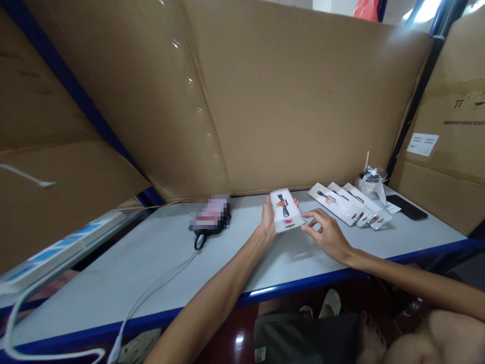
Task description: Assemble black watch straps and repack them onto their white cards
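Note:
My left hand (268, 218) grips a small white retail box (286, 210) printed with a black handled tool, held just above the grey table (151, 263). Its fingers wrap the box's left and far side. My right hand (326, 233) hovers right beside the box's near right corner, fingers spread and slightly curled, holding nothing. Three more white boxes of the same kind (348, 205) lie fanned out flat on the table to the right of my right hand.
A blurred pink-and-black device (209, 216) with a white cable (151, 293) lies to the left. A black phone (406, 207) and a plastic-wrapped cup with a straw (370, 179) sit at the far right. Big cardboard sheets (265, 101) wall the back and sides.

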`<state>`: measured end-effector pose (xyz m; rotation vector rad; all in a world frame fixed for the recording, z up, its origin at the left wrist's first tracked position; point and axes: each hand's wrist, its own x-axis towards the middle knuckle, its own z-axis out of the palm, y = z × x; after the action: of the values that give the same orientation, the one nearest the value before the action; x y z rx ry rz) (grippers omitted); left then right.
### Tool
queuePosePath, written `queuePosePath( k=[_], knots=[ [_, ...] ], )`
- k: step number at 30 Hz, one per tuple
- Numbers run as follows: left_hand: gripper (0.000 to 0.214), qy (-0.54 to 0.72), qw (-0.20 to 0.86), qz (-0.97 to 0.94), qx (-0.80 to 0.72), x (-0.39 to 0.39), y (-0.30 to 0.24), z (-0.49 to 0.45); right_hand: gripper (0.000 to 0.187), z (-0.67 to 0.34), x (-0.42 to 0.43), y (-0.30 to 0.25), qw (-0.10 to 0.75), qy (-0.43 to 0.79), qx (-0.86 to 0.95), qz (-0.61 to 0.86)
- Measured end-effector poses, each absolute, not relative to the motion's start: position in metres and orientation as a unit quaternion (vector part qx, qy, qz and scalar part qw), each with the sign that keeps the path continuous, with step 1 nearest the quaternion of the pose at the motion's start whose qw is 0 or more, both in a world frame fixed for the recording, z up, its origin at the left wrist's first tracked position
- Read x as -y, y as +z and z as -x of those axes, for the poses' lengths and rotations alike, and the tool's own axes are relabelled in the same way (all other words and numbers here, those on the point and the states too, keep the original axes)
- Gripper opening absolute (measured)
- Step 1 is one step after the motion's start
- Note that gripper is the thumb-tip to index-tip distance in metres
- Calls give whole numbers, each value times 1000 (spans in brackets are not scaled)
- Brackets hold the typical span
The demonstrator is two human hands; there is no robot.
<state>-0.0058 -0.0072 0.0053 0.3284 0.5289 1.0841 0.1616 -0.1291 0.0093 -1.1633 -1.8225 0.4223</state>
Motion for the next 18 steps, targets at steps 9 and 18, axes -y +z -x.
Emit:
queuePosePath(
  k=[9,18],
  knots=[
    [74,483,826,-159,-244,12,6,4,16,-159,130,6,418,107,773,466],
    [61,492,818,-141,-264,21,9,-2,31,-158,129,5,393,17,796,460]
  ],
)
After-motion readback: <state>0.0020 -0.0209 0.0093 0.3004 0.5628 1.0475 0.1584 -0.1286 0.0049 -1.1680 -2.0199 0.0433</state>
